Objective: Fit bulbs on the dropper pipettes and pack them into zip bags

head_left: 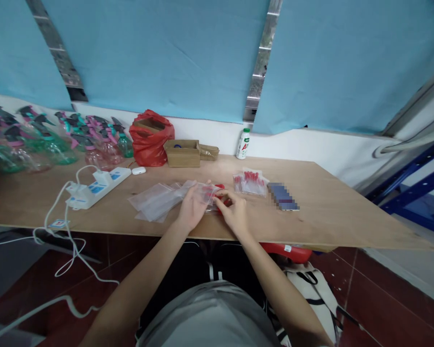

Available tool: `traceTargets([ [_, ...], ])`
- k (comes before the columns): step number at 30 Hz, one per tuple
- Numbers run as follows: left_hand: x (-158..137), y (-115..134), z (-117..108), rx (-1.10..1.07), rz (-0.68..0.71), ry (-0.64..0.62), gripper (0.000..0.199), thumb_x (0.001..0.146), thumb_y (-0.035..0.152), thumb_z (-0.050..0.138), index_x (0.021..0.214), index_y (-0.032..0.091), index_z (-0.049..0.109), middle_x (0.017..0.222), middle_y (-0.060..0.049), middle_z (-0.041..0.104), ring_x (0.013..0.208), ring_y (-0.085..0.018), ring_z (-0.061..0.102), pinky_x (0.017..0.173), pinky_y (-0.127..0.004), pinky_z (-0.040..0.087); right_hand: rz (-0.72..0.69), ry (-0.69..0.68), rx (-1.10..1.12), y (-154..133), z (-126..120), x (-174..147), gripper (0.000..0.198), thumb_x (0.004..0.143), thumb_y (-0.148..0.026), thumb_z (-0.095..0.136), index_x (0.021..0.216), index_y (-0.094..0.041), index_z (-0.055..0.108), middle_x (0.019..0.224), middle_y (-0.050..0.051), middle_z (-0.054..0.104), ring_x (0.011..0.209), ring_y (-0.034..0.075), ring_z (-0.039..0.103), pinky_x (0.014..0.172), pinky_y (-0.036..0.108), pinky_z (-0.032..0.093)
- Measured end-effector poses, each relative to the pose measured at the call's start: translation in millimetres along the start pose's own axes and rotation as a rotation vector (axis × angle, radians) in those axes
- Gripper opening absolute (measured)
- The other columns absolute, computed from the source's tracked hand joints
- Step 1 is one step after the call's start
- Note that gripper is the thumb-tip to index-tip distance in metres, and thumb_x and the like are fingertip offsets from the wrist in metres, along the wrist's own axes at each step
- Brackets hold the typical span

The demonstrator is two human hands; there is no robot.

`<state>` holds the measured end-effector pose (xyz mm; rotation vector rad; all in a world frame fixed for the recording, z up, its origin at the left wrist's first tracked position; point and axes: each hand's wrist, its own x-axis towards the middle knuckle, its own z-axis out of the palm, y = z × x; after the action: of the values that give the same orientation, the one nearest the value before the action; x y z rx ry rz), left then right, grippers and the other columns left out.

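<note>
Clear plastic bag (207,192): one, see-through, between the two hands, above the near middle of the table (332,207).
Left hand (194,208): palm turned upward, thumb and fingers gripping the bag.
Right hand (235,209): thumb and fingers curled in at the bag's right end, beside red; whether they pinch the bag or a red piece cannot be told.
Red pieces (220,186): several, small, around the right hand's fingertips, partly hidden; exact form too small to tell.
Flat bags (159,200): a fanned pile, transparent, on the table just left of the left hand.
Filled bags (251,184): a group with red contents, lying right of and beyond the right hand.
Phone (284,196): one, flat, right of the filled bags, screen pixelated.
Bottle (243,144): one, white, green cap, upright near the wall.
Cardboard box (183,155): one, open-topped, at the back; a brown packet (209,152) just beside it on the right.
Red carrier bag (148,144): one, standing left of the box, brown cardboard inside.
Power strip (99,189): one, white, plugs fitted, left of the flat bags.
Spray bottles (47,147): many, pink and green, grouped at far left.
</note>
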<state>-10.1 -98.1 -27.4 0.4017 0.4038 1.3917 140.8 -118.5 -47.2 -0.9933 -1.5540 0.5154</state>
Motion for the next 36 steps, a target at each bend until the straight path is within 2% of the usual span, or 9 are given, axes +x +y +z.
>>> traceTargets([
  [7, -2, -2, 0, 0.066, -0.004, -0.07, 0.032, 0.105, 0.02, 0.053, 0.135, 0.021, 0.063, 0.123, -0.011, 0.078, 0.102, -0.023, 0.079, 0.091, -0.036, 0.062, -0.014, 0.097, -0.017, 11, 6, 0, 0.016, 0.092, -0.036, 0.075, 0.094, -0.023, 0.084, 0.078, 0.0, 0.064, 0.07, 0.017, 0.057, 0.069, 0.03, 0.044],
  [18, 0, -5, 2, 0.1, -0.048, -0.037, 0.04, 0.102, 0.012, 0.051, 0.14, 0.02, 0.058, 0.126, -0.012, 0.078, 0.1, -0.021, 0.079, 0.096, -0.035, 0.06, 0.086, 0.152, 0.099, 13, 9, 1, 0.02, 0.089, -0.039, 0.077, 0.091, -0.02, 0.083, 0.063, -0.005, 0.052, 0.061, 0.014, 0.047, 0.065, 0.028, 0.039],
  [24, -1, -4, 3, 0.093, -0.067, 0.01, 0.034, 0.101, 0.012, 0.05, 0.132, 0.02, 0.061, 0.123, -0.013, 0.078, 0.106, -0.022, 0.078, 0.096, -0.036, 0.061, 0.054, 0.132, 0.14, 10, 8, 1, 0.022, 0.091, -0.041, 0.076, 0.096, -0.021, 0.084, 0.066, -0.002, 0.059, 0.062, 0.015, 0.049, 0.065, 0.029, 0.042],
  [30, -1, -2, 3, 0.082, -0.062, 0.017, 0.021, 0.1, 0.014, 0.05, 0.11, 0.017, 0.068, 0.117, -0.014, 0.079, 0.106, -0.022, 0.077, 0.094, -0.034, 0.062, 0.022, 0.081, 0.14, 7, 6, 0, 0.024, 0.095, -0.041, 0.073, 0.102, -0.022, 0.086, 0.074, 0.0, 0.069, 0.064, 0.016, 0.054, 0.066, 0.029, 0.045],
  [36, 2, -1, 1, 0.099, -0.065, 0.043, 0.024, 0.1, 0.015, 0.05, 0.11, 0.016, 0.071, 0.112, -0.012, 0.08, 0.102, -0.022, 0.077, 0.09, -0.035, 0.064, 0.033, 0.024, 0.094, 8, 6, 1, 0.028, 0.099, -0.04, 0.066, 0.112, -0.023, 0.085, 0.08, 0.0, 0.077, 0.065, 0.018, 0.062, 0.07, 0.029, 0.05],
])
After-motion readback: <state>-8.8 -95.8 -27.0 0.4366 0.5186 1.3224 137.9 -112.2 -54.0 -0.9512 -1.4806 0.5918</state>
